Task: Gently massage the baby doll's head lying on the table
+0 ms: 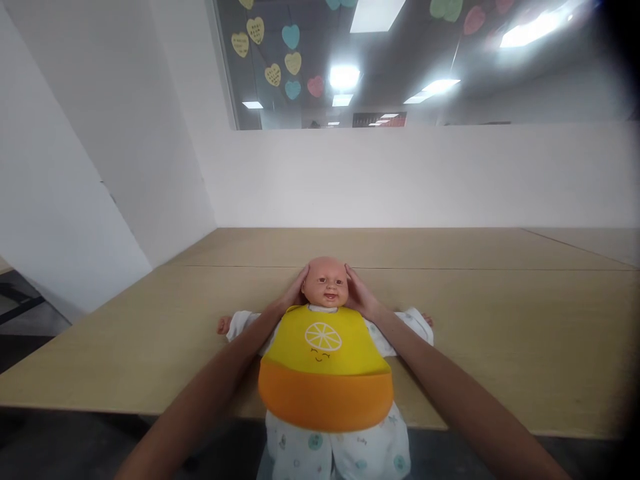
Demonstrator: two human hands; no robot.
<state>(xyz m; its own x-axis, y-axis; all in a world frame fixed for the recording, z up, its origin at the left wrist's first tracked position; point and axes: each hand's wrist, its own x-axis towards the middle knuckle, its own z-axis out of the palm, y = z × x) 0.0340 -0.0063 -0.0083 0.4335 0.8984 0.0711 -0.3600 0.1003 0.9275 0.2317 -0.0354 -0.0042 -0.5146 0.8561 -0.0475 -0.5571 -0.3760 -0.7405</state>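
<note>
A baby doll lies face up on the wooden table, its head away from me and its legs over the near edge. My left hand cups the left side of its head, and my right hand cups the right side. Both hands press against the head near the ears and neck; some fingers are hidden behind it. A yellow bib with a white lemon slice and an orange catch pocket covers the doll's chest. White printed clothes show below the bib, and both doll arms stretch outward.
The light wooden table reaches back to a white wall. Above that wall is a window with paper hearts hanging and ceiling lights showing. A white pillar stands at the left. Dark floor shows below the table's near edge.
</note>
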